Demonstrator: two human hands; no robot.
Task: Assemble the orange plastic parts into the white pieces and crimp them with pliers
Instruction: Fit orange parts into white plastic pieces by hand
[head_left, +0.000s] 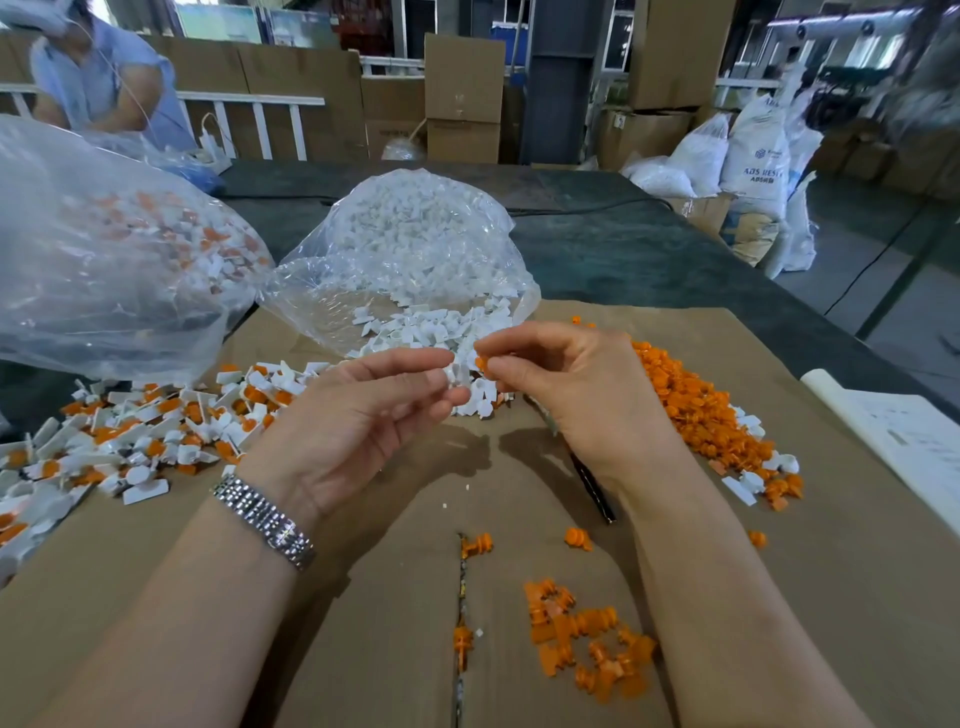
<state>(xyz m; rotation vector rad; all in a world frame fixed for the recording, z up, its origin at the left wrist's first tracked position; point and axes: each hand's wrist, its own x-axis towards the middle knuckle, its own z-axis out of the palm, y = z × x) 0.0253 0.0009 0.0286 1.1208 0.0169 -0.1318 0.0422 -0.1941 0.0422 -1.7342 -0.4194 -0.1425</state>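
My left hand (363, 415) pinches a small white piece (457, 374) between thumb and fingers, above the cardboard. My right hand (571, 384) pinches a small orange part (482, 362) right beside it, the two nearly touching. Under my right hand lies a dark pliers handle (592, 483); its jaws are hidden. Loose white pieces (415, 332) spill from an open clear bag (415, 244) behind my hands. A pile of orange parts (696, 405) lies to the right. Assembled white-and-orange pieces (145, 431) heap at the left.
A big clear bag (104, 260) with assembled pieces stands at the left. Stray orange parts (582, 639) lie on the cardboard sheet (831, 597) near me. White paper (904, 431) lies at the right edge. A person (98, 78) stands at the far left; boxes and sacks stand behind.
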